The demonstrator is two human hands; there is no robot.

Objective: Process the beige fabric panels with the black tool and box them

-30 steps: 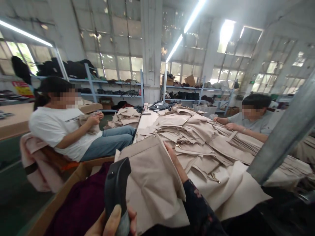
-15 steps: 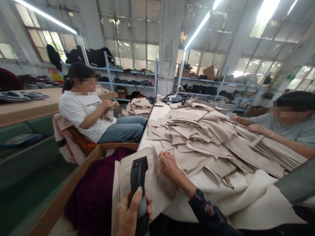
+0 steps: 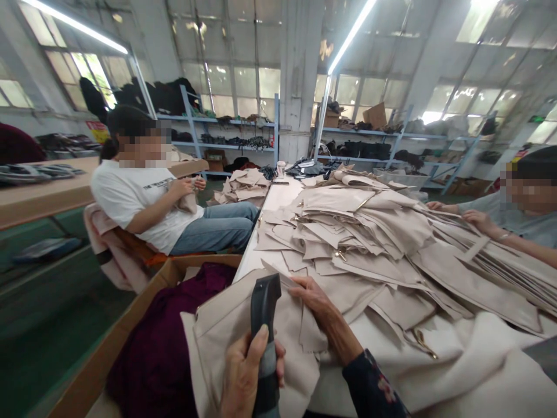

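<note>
My left hand (image 3: 243, 371) is wrapped around the grey grip of a black handheld tool (image 3: 264, 307), thumb on the front. The tool's curved dark head stands over a beige panel (image 3: 221, 319), which looks like leather or coated cloth. My right hand (image 3: 315, 302), in a dark floral sleeve, pinches the panel's right edge between thumb and fingers. A folded flap of beige material hangs beneath that hand. The panel's lower part is hidden behind my left hand and the tool.
A heap of beige panels (image 3: 357, 226), some with zips, covers the white table (image 3: 278, 197). Purple cloth (image 3: 161, 331) lies in a cardboard box (image 3: 96, 354) at left. One person (image 3: 143, 197) sits beyond the box; another person's hand (image 3: 481, 222) handles panels at right.
The tool and my left hand have shifted right. My right hand has moved slightly right and down, and its hold on the panel's edge shows more clearly. The view has turned a little.
</note>
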